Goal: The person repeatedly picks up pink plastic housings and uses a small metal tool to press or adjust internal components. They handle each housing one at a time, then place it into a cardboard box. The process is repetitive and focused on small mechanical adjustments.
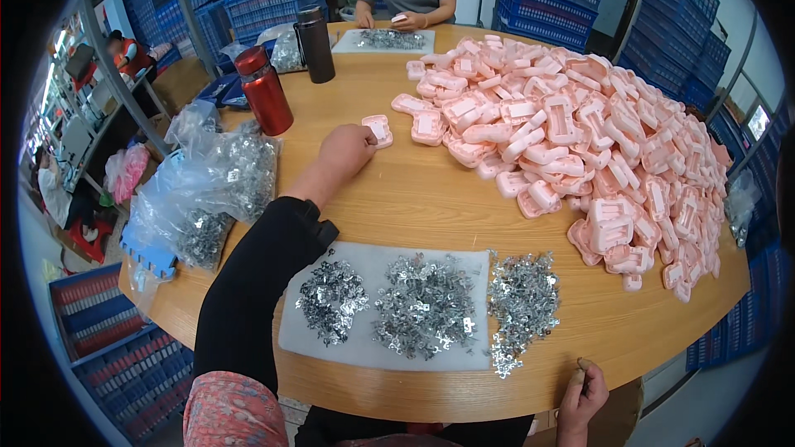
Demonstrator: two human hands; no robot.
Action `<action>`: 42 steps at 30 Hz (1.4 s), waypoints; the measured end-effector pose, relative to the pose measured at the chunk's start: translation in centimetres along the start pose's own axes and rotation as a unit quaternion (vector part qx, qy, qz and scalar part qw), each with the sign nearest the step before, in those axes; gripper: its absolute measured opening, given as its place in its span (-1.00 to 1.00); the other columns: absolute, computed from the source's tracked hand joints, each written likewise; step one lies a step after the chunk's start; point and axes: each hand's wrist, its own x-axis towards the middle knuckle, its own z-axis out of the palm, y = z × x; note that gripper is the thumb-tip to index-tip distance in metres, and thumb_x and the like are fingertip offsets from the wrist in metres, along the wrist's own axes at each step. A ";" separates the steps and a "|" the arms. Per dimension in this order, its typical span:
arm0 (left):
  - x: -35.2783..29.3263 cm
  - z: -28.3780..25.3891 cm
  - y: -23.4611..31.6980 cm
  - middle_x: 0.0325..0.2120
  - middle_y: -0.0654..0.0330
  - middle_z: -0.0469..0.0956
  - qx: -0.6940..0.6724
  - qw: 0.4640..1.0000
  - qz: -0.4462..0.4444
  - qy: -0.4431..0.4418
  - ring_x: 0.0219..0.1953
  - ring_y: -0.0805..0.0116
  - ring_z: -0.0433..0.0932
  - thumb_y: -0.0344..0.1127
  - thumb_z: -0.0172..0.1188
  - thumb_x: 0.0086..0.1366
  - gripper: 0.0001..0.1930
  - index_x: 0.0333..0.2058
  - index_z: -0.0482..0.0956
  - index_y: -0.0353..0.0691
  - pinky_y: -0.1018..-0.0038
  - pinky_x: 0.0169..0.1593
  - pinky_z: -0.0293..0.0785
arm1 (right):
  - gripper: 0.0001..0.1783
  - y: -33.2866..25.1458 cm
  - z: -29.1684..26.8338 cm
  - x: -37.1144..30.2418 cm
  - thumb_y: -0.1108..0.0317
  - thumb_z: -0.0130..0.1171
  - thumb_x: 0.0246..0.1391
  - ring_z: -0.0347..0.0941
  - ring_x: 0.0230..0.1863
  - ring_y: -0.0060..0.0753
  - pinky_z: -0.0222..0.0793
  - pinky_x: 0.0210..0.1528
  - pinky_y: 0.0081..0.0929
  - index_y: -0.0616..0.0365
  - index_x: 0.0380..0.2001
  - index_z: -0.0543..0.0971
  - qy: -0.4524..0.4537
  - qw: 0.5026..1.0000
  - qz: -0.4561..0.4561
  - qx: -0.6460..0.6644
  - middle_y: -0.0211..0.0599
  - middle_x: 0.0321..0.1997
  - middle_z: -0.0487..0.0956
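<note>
Fingers of the left hand (348, 149) curl down at the near left edge of a single pink plastic piece (378, 132); whether they pinch it or merely rest against it, I cannot tell. Taking the white mat (331, 356) as landmark, that piece lies on the table (397, 199) beyond the mat's far edge. It sits just past the left fingertips, toward their right, and its longer axis seems to run mostly away from the person, slightly slanted. The left hand is clearly the nearer; the right hand (585, 397), well apart, is at the table's edge to the near right of the mat, fingers curled in, anything between them too small to make out.

The piece is pale pink, rounded at the corners, with a lighter rectangular area in its middle.

Two clusters of small silvery metal parts (426, 306) lie on the mat, and a loose metal pile (523, 302) just off its right side. Beyond the mat to the right spreads a large heap of pink pieces (580, 132); beyond it to the left stand a red flask (265, 91) and clear bags (240, 170) of metal parts.
</note>
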 end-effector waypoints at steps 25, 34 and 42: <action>-2.5 -1.4 -1.2 -0.46 0.20 0.55 0.116 0.973 0.131 0.151 -0.31 0.17 0.58 -0.26 0.17 0.22 -0.88 -0.43 0.62 -0.13 0.23 -0.24 0.53 | -0.83 0.3 0.2 -0.1 0.51 -0.01 0.25 0.48 -0.19 -0.50 0.40 -0.08 -0.55 0.40 -0.18 0.50 0.000 1.000 0.029 0.000 -0.23 -0.23 0.57; -1.8 -1.0 -2.1 -0.47 0.19 0.54 0.122 0.971 0.127 0.159 -0.33 0.16 0.58 -0.27 0.17 0.22 -0.87 -0.47 0.61 -0.13 0.23 -0.25 0.53 | -0.82 0.0 0.2 0.1 0.50 -0.01 0.25 0.48 -0.20 -0.52 0.40 -0.10 -0.57 0.40 -0.18 0.50 -0.002 1.000 0.021 0.005 -0.23 -0.24 0.56; -0.2 -0.4 -2.5 -0.37 0.12 0.60 0.074 0.987 0.063 0.131 -0.25 0.07 0.60 -0.24 0.15 0.26 -0.85 -0.41 0.63 -0.14 0.18 -0.21 0.53 | -0.82 0.1 0.3 0.1 0.51 -0.01 0.24 0.49 -0.23 -0.50 0.41 -0.13 -0.56 0.40 -0.18 0.50 0.005 1.000 0.010 -0.018 -0.22 -0.26 0.57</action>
